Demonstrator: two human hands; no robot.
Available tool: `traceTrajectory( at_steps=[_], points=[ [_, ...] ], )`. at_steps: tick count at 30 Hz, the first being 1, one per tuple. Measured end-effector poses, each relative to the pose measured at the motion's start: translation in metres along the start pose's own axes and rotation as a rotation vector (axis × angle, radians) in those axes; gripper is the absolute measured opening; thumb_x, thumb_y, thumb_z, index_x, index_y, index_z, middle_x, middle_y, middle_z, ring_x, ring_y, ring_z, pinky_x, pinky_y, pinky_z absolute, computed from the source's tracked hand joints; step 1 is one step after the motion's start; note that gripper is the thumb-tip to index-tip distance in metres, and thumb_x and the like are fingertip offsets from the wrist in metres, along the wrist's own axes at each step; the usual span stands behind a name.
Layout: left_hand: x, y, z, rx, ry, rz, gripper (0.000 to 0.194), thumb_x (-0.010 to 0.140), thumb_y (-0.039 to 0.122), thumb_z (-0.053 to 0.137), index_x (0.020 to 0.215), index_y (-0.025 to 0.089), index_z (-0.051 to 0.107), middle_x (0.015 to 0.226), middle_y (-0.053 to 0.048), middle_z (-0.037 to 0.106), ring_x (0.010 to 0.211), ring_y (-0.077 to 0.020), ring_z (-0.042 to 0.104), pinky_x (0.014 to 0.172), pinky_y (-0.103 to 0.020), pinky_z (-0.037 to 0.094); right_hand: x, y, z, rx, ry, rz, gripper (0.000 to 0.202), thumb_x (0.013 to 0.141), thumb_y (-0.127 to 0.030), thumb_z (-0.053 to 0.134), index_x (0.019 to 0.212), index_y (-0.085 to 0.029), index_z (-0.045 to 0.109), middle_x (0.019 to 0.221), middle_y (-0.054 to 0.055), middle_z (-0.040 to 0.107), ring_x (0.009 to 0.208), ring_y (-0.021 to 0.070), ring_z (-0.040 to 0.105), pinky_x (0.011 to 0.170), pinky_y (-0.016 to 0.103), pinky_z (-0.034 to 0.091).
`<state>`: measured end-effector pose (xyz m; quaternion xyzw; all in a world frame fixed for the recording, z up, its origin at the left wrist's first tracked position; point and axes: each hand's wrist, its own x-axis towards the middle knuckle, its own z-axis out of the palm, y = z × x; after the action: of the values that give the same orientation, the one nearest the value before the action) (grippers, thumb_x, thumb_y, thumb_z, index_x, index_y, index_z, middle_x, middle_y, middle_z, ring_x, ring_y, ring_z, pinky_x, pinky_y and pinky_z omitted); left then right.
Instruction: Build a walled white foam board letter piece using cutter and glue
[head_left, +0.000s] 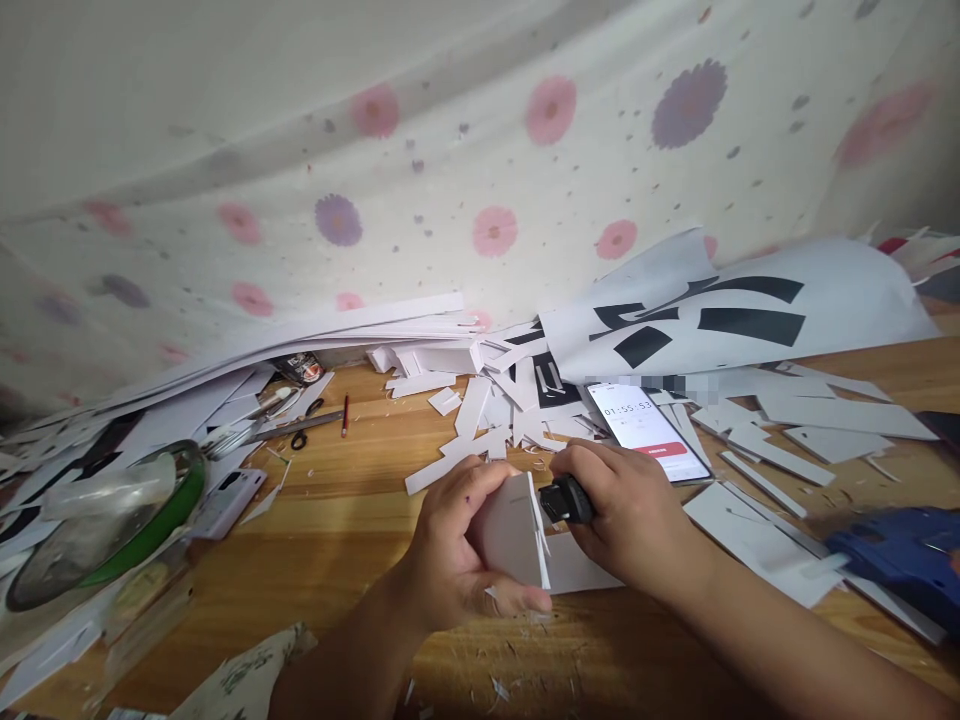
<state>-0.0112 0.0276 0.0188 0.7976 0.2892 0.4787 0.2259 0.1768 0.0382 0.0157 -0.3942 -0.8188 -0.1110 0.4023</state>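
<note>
My left hand (457, 550) is wrapped round a folded white foam board piece (510, 530), its thumb along the lower edge. The board's right edge is split, with thin strips peeling from it. My right hand (622, 510) grips what looks like a black utility knife (566, 498), close to that split edge; its blade cannot be made out. Under both hands lies a flat white board (577, 565) on the wooden table (345, 560). Small white shavings are scattered in front of my hands.
A phone (649, 435) showing a timer lies beyond my right hand, among white offcuts (810, 440). A blue glue gun (900, 560) is at right. Scissors (304, 430), a red pencil (346, 415) and a green-rimmed lid (142, 530) are at left. A flowered sheet (435, 230) hangs behind.
</note>
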Motion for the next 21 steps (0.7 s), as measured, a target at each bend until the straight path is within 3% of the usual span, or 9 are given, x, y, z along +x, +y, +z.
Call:
traceTrajectory(
  at_steps=[10,15,21],
  points=[
    [-0.001,-0.002,0.001,-0.024,0.012,-0.024,0.067,0.065,0.069,0.064,0.109,0.02,0.056,0.082,-0.003,0.053,0.073,-0.0173,0.051,0.064,-0.028,0.041,0.004,0.002,0.0,-0.008,-0.046,0.058,0.016,0.065,-0.008,0.041,0.073,-0.019,0.05,0.059,0.002,0.059,0.05,0.0151,0.052,0.048,0.024,0.03],
    [-0.001,0.002,-0.001,-0.014,-0.083,0.037,0.07,0.06,0.071,0.066,0.107,0.021,0.059,0.081,-0.003,0.055,0.071,-0.0174,0.05,0.066,-0.03,0.041,0.009,0.013,0.002,-0.204,-0.233,0.207,0.012,0.067,-0.01,0.045,0.072,-0.019,0.05,0.058,0.001,0.06,0.047,0.0149,0.052,0.045,0.024,0.024],
    [-0.002,-0.016,-0.007,-0.406,0.069,-0.141,0.081,0.062,0.079,0.056,0.116,0.018,0.054,0.083,-0.005,0.056,0.069,-0.0166,0.05,0.062,-0.03,0.044,0.014,0.028,0.002,-0.253,-0.261,0.202,0.008,0.071,-0.012,0.047,0.071,-0.02,0.049,0.053,0.0,0.058,0.044,0.0156,0.051,0.042,0.022,0.02]
  ],
)
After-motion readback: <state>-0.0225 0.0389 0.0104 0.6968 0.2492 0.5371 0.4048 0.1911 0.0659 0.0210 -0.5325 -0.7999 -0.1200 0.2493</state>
